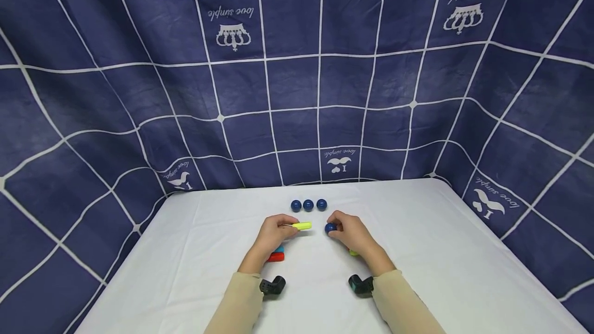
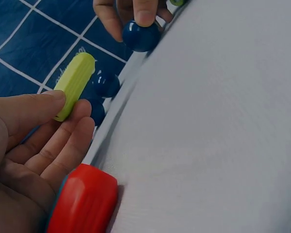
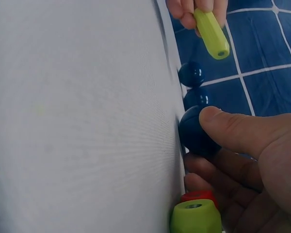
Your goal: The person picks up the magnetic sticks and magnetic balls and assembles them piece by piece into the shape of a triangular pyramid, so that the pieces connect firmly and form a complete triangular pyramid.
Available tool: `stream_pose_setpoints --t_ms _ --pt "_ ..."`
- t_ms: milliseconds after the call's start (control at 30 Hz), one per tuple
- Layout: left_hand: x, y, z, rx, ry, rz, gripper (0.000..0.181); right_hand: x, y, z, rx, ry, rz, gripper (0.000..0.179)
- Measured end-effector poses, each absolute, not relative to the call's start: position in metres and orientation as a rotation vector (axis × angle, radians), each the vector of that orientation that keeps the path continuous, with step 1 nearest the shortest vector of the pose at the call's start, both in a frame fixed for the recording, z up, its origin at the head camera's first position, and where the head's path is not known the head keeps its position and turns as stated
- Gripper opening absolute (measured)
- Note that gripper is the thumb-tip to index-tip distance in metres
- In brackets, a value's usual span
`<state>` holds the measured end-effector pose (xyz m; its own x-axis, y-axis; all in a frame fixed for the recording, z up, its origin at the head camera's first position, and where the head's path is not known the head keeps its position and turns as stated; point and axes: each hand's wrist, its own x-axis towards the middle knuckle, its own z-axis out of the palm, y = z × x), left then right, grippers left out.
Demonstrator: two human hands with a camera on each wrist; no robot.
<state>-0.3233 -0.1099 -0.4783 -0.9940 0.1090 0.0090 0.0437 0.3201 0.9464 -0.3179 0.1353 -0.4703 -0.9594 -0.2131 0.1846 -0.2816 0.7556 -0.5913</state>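
Note:
My left hand (image 1: 270, 234) pinches a yellow-green faceted handle (image 1: 303, 226) between thumb and fingers, its free end pointing right. Across from it, my right hand (image 1: 351, 231) holds a glossy dark blue ball (image 1: 330, 228) with thumb and fingertips, at or just above the tabletop; I cannot tell which. Beneath the left hand lie a red handle (image 2: 85, 199) and a light blue piece (image 1: 279, 249), both partly hidden. Near the right palm, another yellow-green handle (image 3: 196, 217) and a red one (image 3: 200, 195) show only their ends.
Beyond the hands, three more blue balls (image 1: 308, 205) stand in a side-by-side row on the white-covered table (image 1: 209, 231). A navy gridded cloth (image 1: 297, 86) hangs behind the table and along its sides. Black wrist cameras (image 1: 273, 286) sit at both cuffs.

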Motion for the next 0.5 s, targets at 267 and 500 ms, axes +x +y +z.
stream_pose_setpoints --t_ms 267,500 --pt "-0.319 -0.108 -0.481 0.237 2.555 1.743 0.020 -0.315 0.131 -0.470 0.379 -2.857 0.964 0.025" --pt "-0.317 -0.105 -0.482 0.294 2.651 1.619 0.019 -0.311 0.122 -0.471 0.451 -2.832 0.895 0.025"
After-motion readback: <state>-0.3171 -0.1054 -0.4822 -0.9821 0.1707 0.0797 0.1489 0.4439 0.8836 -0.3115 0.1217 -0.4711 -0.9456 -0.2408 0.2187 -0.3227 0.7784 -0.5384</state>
